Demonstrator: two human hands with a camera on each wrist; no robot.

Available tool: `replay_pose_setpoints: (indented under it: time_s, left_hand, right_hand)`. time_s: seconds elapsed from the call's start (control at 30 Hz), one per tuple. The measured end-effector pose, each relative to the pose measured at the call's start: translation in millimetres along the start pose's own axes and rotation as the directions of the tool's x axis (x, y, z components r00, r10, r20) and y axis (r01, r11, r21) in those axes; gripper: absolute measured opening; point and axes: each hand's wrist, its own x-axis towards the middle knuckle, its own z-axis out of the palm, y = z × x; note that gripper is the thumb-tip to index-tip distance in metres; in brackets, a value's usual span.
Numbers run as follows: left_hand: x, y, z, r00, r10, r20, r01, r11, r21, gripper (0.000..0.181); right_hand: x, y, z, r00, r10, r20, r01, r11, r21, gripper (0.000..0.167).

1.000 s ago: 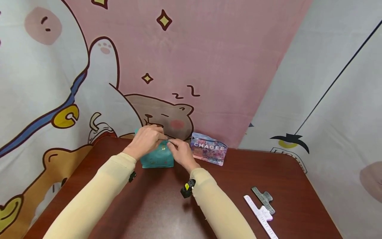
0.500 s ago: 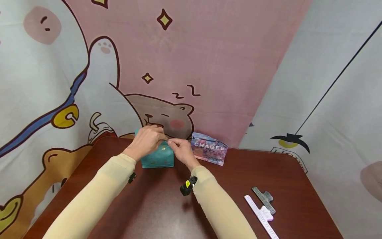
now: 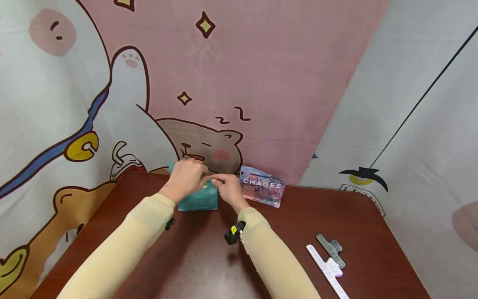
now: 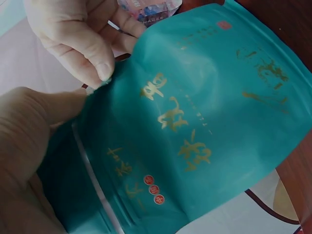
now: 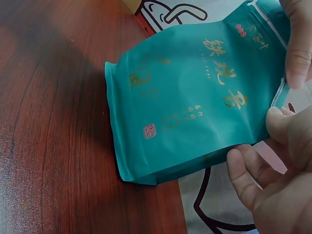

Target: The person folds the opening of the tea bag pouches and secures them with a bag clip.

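Observation:
A teal tea bag with gold characters stands upright at the back of the table. Across its upper part runs a white strip, close to the top edge. My left hand grips the bag's top edge, thumb on the near side; its other fingers are partly hidden. At the top right corner, my right hand pinches the edge between thumb and index finger, just beside the left thumb. The right hand's lower fingers lie by the side of the bag.
A pink and blue CHAGEE pouch stands right of the teal bag. At the table's right lie a grey clip and a long white clip. A printed cloth hangs behind the brown table.
My left hand has shifted slightly right along the bag's top edge, and more of the bag's upper left corner shows. My right hand stays at the right corner, almost still.

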Motion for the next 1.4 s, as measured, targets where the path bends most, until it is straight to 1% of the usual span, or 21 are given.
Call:
replay_pose_setpoints:
  time_s: [0.2, 0.3, 0.43, 0.6, 0.7, 0.77, 0.87, 0.97, 1.03, 1.1, 1.17, 1.2, 1.27, 1.33, 1.4]
  left_hand:
    - [3.0, 3.4, 0.2, 1.000, -0.015, 0.018, 0.015, 1.000, -0.016, 0.008]
    - [3.8, 4.5, 1.0, 1.000, -0.022, 0.018, 0.022, 1.000, -0.008, 0.013]
    - [3.5, 5.0, 2.5, 1.000, -0.031, 0.002, 0.031, 0.999, 0.009, 0.021]
    - [1.6, 4.7, 6.2, 0.999, -0.001, -0.044, 0.002, 1.000, 0.028, 0.025]
    - [-0.1, 3.1, 7.6, 0.998, 0.020, -0.065, -0.017, 0.999, 0.037, 0.020]
    - [-0.6, 2.3, 6.7, 0.998, 0.026, -0.064, -0.024, 0.999, 0.033, 0.016]
    - [-0.3, 1.5, 3.2, 0.999, 0.029, -0.023, -0.028, 0.999, 0.025, 0.012]
    - [0.1, 0.7, -2.9, 0.998, 0.012, 0.060, -0.014, 0.999, 0.029, 0.012]
    - [0.0, -0.7, -7.4, 0.992, -0.012, 0.126, 0.006, 0.999, 0.042, 0.014]
    - [-0.1, -2.7, -11.5, 0.981, -0.041, 0.188, 0.033, 0.998, 0.047, 0.015]
    - [0.1, -4.7, -14.9, 0.972, -0.065, 0.225, 0.055, 0.997, 0.052, 0.018]
    - [0.2, -5.6, -16.1, 0.969, -0.072, 0.237, 0.061, 0.997, 0.053, 0.019]
    - [0.7, -6.9, -18.0, 0.967, -0.077, 0.244, 0.067, 0.997, 0.049, 0.020]
    - [1.2, -7.5, -18.9, 0.970, -0.076, 0.233, 0.067, 0.997, 0.045, 0.019]
    - [1.3, -7.9, -18.8, 0.973, -0.071, 0.221, 0.064, 0.997, 0.040, 0.021]
  right_hand:
    - [0.4, 1.3, -0.3, 1.000, -0.019, -0.003, 0.019, 1.000, -0.016, 0.019]
    - [0.2, 1.0, -2.5, 1.000, -0.024, 0.010, 0.025, 0.999, -0.040, 0.020]
    - [1.2, 0.2, -4.6, 0.997, -0.075, 0.021, 0.076, 0.995, -0.062, 0.018]
    - [2.3, -2.6, -2.6, 0.990, -0.141, 0.019, 0.141, 0.990, -0.013, 0.017]
    - [2.4, -5.2, -0.7, 0.988, -0.156, 0.012, 0.156, 0.988, 0.005, 0.016]
    - [2.7, -7.5, 0.3, 0.988, -0.153, 0.008, 0.153, 0.988, 0.002, 0.016]
    - [3.2, -10.7, 1.3, 0.985, -0.172, -0.012, 0.172, 0.985, -0.024, 0.014]
    - [4.1, -11.6, 2.8, 0.980, -0.194, -0.042, 0.192, 0.980, -0.051, 0.012]
    - [4.5, -11.3, 4.0, 0.977, -0.205, -0.060, 0.201, 0.977, -0.066, 0.010]
    - [4.8, -10.7, 5.4, 0.973, -0.216, -0.078, 0.210, 0.975, -0.079, 0.007]
    - [4.5, -10.7, 6.2, 0.972, -0.215, -0.090, 0.209, 0.975, -0.076, 0.006]
    - [4.3, -10.5, 6.5, 0.973, -0.212, -0.094, 0.206, 0.976, -0.070, 0.006]
    - [4.2, -10.2, 6.8, 0.971, -0.218, -0.099, 0.212, 0.975, -0.069, 0.005]
    - [4.4, -9.6, 6.4, 0.974, -0.209, -0.092, 0.204, 0.977, -0.062, 0.006]
    - [4.4, -8.8, 5.4, 0.979, -0.194, -0.069, 0.190, 0.980, -0.060, 0.007]
